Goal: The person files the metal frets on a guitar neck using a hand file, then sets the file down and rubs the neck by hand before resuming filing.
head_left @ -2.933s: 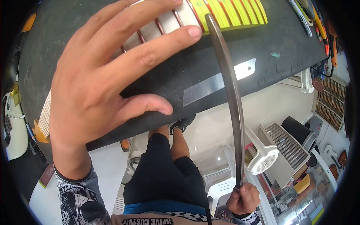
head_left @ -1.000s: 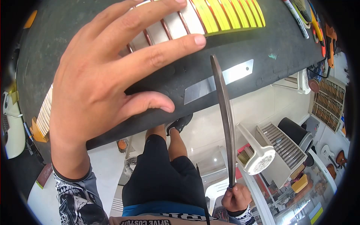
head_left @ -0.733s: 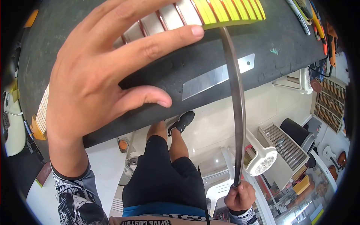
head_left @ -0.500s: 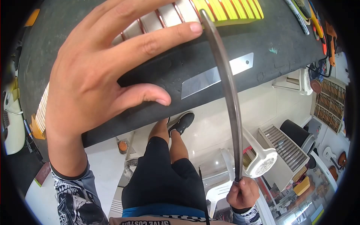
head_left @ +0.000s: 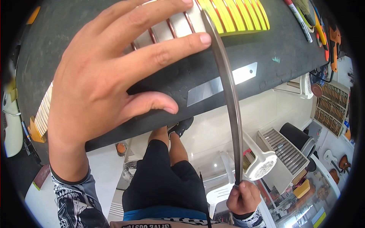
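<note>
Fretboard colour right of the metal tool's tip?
Fretboard: bright yellow, striped reddish-brown; best in the head view.

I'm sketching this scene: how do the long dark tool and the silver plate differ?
Colour: the long dark tool is dark grey; the silver plate is bright.
Shape: the tool looks longer and narrower; the plate is shorter, with a hole near one end.
Pose: the right hand grips the tool; the plate lies flat on the black bench top.
Shared: both are elongated and look metallic.
</note>
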`<state>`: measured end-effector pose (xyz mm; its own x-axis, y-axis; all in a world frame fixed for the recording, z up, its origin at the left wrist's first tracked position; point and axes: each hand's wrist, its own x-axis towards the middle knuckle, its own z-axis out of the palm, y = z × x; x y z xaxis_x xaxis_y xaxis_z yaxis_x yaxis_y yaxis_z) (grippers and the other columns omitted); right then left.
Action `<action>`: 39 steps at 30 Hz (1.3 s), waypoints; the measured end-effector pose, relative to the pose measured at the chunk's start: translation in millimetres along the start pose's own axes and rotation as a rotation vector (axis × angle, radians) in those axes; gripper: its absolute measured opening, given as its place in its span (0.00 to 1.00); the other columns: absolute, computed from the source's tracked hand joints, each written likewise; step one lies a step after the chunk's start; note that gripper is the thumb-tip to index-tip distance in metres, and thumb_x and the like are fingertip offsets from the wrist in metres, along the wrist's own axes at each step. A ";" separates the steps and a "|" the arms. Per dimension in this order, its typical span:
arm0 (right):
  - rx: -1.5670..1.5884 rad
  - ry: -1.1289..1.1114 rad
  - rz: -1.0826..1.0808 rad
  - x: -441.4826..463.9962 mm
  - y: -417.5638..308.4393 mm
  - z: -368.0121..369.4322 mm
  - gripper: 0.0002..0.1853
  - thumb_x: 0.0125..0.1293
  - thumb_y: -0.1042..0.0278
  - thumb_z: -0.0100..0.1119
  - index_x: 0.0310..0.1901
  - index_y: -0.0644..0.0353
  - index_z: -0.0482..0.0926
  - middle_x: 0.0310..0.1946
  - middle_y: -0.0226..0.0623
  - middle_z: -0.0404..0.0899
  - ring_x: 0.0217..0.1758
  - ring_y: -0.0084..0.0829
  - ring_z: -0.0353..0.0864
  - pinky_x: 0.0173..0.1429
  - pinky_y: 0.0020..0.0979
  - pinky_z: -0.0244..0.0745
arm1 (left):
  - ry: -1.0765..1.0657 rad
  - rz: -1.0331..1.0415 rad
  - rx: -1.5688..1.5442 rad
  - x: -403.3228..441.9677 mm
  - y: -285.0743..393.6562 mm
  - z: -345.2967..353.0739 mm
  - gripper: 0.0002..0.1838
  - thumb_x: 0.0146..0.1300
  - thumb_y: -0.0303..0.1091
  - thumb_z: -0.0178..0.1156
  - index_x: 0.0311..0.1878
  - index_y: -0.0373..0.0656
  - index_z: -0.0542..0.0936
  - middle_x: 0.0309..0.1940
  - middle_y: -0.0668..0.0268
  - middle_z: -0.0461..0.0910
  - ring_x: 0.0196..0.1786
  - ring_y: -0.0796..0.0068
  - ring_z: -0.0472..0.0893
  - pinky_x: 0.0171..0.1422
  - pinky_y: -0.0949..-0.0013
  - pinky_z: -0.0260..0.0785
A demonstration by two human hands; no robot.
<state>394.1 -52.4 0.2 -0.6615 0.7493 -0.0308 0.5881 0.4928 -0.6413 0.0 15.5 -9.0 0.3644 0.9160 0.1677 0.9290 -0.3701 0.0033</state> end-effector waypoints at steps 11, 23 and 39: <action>0.072 0.123 -0.109 132.1 -16.1 27.3 0.25 0.54 0.84 0.65 0.57 0.67 0.79 0.33 0.45 0.83 0.30 0.36 0.84 0.32 0.31 0.80 | -0.031 -0.032 -0.050 1.4 2.1 -3.2 0.42 0.42 0.69 0.63 0.61 0.58 0.83 0.67 0.56 0.75 0.66 0.49 0.75 0.70 0.54 0.69; 0.058 0.019 -0.029 23.5 -2.4 6.4 0.27 0.52 0.81 0.65 0.56 0.63 0.77 0.29 0.42 0.82 0.27 0.35 0.82 0.30 0.30 0.77 | -0.052 -0.023 -0.039 2.5 2.7 -4.4 0.42 0.43 0.68 0.63 0.61 0.55 0.83 0.67 0.55 0.74 0.66 0.48 0.75 0.70 0.53 0.68; 0.180 0.250 -0.114 160.7 -23.7 21.7 0.20 0.62 0.81 0.64 0.57 0.71 0.80 0.32 0.43 0.86 0.28 0.24 0.81 0.32 0.22 0.74 | -0.016 -0.040 -0.034 6.1 8.0 -6.4 0.42 0.44 0.67 0.63 0.60 0.51 0.83 0.66 0.55 0.75 0.66 0.48 0.74 0.70 0.52 0.68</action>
<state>263.7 46.8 -6.2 -0.5702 0.7905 0.2237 0.4105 0.5100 -0.7559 9.2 17.2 -1.7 0.3280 0.9325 0.1509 0.9402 -0.3378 0.0433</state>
